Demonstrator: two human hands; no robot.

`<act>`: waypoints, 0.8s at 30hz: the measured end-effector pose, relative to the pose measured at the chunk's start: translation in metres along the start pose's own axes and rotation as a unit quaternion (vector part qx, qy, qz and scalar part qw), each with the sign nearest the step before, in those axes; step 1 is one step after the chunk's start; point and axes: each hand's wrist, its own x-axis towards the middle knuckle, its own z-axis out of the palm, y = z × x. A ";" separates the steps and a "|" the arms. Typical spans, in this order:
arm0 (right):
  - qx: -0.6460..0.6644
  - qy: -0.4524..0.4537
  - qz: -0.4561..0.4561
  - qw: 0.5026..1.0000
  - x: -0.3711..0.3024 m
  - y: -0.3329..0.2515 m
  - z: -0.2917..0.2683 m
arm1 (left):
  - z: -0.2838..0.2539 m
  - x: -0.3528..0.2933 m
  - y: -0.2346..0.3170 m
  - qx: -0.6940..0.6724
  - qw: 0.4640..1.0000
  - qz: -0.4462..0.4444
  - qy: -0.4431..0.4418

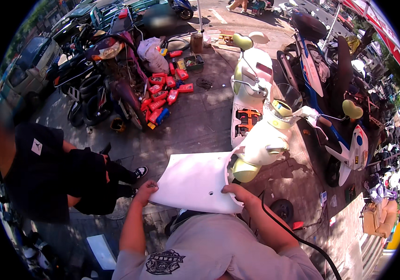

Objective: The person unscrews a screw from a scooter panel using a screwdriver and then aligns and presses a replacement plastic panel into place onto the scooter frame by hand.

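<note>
A wide white plastic scooter panel (188, 179) is held level in front of my waist. My left hand (147, 190) is closed round its left edge. On the right, my right hand (236, 191) grips the near curved edge, its thumb lying on top and its other fingers hidden beneath. A small round hole shows in the panel near that thumb. Just beyond the panel's right end stands a pale green and white scooter (274, 126). Its floor is uncovered, with orange straps or parts (248, 120) showing in the opening.
A person in dark clothes (46, 172) stands at my left. Several red bottles (162, 91) lie beyond, beside old tyres (92, 107). A white and blue motorbike (349, 149) stands to the right. Near my right arm are a small wheel (282, 210) and a black cable (298, 237).
</note>
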 end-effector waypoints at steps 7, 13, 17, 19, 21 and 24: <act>0.007 -0.018 -0.016 1.000 -0.001 -0.009 -0.002 | 0.018 -0.009 0.042 0.053 0.998 0.015 0.028; 0.027 -0.054 -0.025 0.998 0.010 -0.027 -0.002 | 0.015 -0.020 0.064 0.112 0.989 0.048 0.085; 0.077 -0.122 -0.020 0.989 0.030 -0.049 -0.008 | 0.017 0.008 0.099 0.121 0.986 0.065 0.092; 0.069 -0.086 -0.048 0.993 0.038 -0.055 0.002 | 0.007 0.026 0.117 0.134 0.987 0.036 0.080; 0.083 -0.062 -0.026 0.994 0.046 -0.074 0.008 | 0.004 0.053 0.135 0.153 0.985 0.020 0.081; 0.089 -0.033 -0.029 0.995 0.078 -0.094 0.018 | -0.020 0.107 0.154 0.177 0.981 0.033 0.076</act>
